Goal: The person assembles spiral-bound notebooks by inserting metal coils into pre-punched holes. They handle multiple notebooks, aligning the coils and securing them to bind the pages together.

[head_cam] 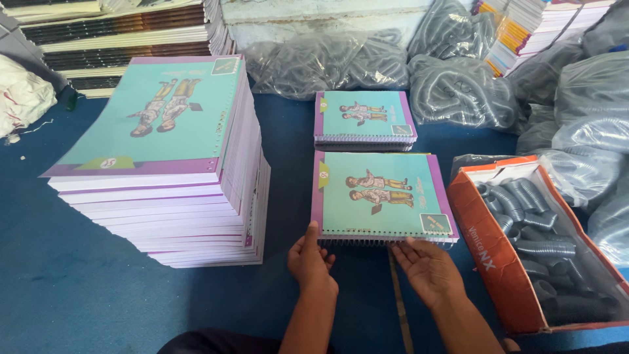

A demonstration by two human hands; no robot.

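A teal notebook with a purple border and two cartoon children on its cover [383, 193] lies on the blue surface, its wire spiral along the near edge. My left hand [310, 257] touches the near left corner of that spiral edge with thumb and fingertips. My right hand [426, 267] sits palm up just below the near edge, fingertips at the spiral. A small pile of the same notebooks [363, 118] rests farther back. A tall stack of unbound copies [177, 164] stands to the left.
An orange cardboard box [488, 255] of grey spiral coils sits at the right. Clear bags of grey coils [458, 92] line the back and right side. More stacked books [118, 36] stand at the far left, with others at the far right [524, 33].
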